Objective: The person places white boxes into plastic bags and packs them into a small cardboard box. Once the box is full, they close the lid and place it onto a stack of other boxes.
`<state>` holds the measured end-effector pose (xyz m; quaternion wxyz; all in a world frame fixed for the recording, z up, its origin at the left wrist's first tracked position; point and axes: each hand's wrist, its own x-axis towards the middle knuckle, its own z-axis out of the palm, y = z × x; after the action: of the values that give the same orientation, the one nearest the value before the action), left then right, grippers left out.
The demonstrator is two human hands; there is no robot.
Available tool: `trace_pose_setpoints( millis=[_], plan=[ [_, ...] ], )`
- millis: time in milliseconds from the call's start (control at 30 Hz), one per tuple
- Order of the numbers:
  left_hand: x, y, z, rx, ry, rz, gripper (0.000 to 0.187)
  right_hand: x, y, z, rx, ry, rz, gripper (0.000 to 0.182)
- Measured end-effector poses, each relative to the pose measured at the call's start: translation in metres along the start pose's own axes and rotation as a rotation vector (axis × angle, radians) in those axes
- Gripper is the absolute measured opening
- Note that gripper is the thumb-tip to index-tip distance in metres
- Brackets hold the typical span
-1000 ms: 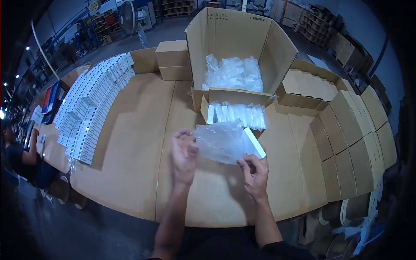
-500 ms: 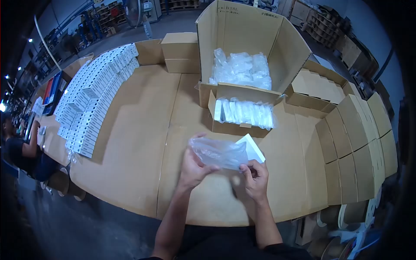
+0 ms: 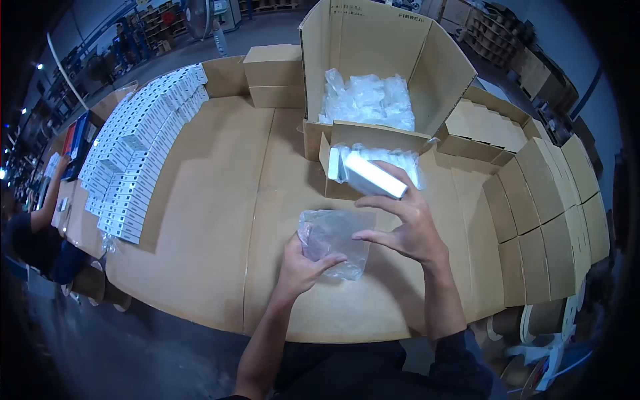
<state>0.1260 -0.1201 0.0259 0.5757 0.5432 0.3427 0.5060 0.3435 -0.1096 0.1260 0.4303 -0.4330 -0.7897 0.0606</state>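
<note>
A clear plastic bag [image 3: 340,233] is gripped at its left side by my left hand [image 3: 301,268], thumb lying across its front. My right hand [image 3: 419,227] holds a slim white box [image 3: 375,176] between its fingers, tilted and raised above the bag. The right thumb points toward the bag's right edge. Just behind the white box stands a small open carton [image 3: 339,191], filled with a row of plastic-wrapped white boxes [image 3: 338,163]. The white box hides part of that row.
Behind the small carton, a large open carton [image 3: 380,33] contains clear plastic bags [image 3: 370,100]. White boxes [image 3: 137,143] are stacked in rows on the left of the cardboard-covered table [image 3: 213,200]. Brown cartons [image 3: 527,220] line the right side. A person [image 3: 40,223] sits at far left.
My right hand has let go of the bag and lifted the white box up and away from it. The bag now hangs flatter and lower in my left hand.
</note>
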Motion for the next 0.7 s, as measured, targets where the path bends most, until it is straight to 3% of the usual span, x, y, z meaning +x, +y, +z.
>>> trace_pose_setpoints(
  millis=[67,133,200,233,267,467,567,700],
  plan=[
    [0.001,0.002,0.001,0.096,0.023,0.02,0.059,-0.002,0.009,0.005,0.104,-0.163,0.081,0.026],
    [0.003,0.0,-0.002,0.354,0.071,0.026,0.062,0.004,0.002,0.005,0.083,-0.141,-0.057,0.022],
    [0.002,-0.008,-0.004,0.267,0.065,-0.011,0.063,0.004,-0.004,0.002,0.128,-0.145,-0.085,0.022],
    [0.004,-0.01,-0.005,0.224,0.054,-0.025,0.064,0.004,-0.007,-0.001,0.177,-0.1,-0.103,0.012],
    [0.003,-0.01,-0.006,0.242,0.058,-0.022,0.064,0.003,-0.004,-0.005,0.206,-0.107,-0.031,0.01],
    [0.0,-0.006,-0.007,0.247,0.023,-0.039,0.066,0.018,0.004,0.005,0.597,0.138,0.049,0.036],
    [-0.001,-0.005,-0.006,0.291,-0.006,0.03,0.067,0.024,0.015,0.013,0.686,0.181,0.116,0.035],
    [-0.004,-0.005,-0.007,0.278,0.004,0.036,0.07,0.027,0.034,0.005,0.594,0.06,0.083,0.03]
  ],
)
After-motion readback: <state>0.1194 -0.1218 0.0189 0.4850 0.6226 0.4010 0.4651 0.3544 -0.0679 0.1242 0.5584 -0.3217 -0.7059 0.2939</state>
